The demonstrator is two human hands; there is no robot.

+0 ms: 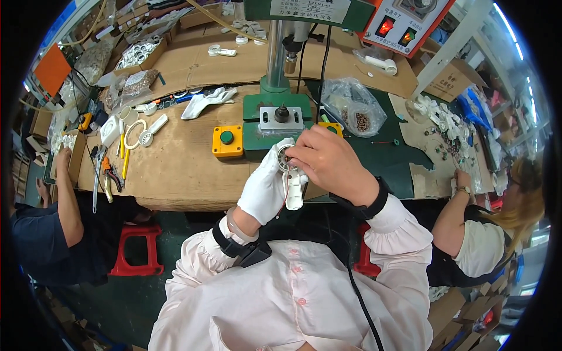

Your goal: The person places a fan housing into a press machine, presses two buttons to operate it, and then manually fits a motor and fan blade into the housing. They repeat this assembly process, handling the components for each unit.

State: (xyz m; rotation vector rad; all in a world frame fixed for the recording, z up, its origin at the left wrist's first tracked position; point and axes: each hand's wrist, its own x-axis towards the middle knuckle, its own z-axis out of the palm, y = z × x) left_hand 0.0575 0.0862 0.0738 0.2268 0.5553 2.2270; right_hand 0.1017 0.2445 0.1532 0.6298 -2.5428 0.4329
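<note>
Gloved left hand is clenched around white plastic part, held above worktop edge before green press. Bare right hand pinches its ring end. Part is best kept steady, fingers clear of the ring opening.

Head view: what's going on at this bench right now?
A person in a pink shirt holds a small white plastic part over the near edge of a cardboard-covered workbench. The gloved left hand grips it while the bare right hand works at its ringed top end. A green bench press with a yellow button box stands just beyond. Two other people sit at either side.
</note>
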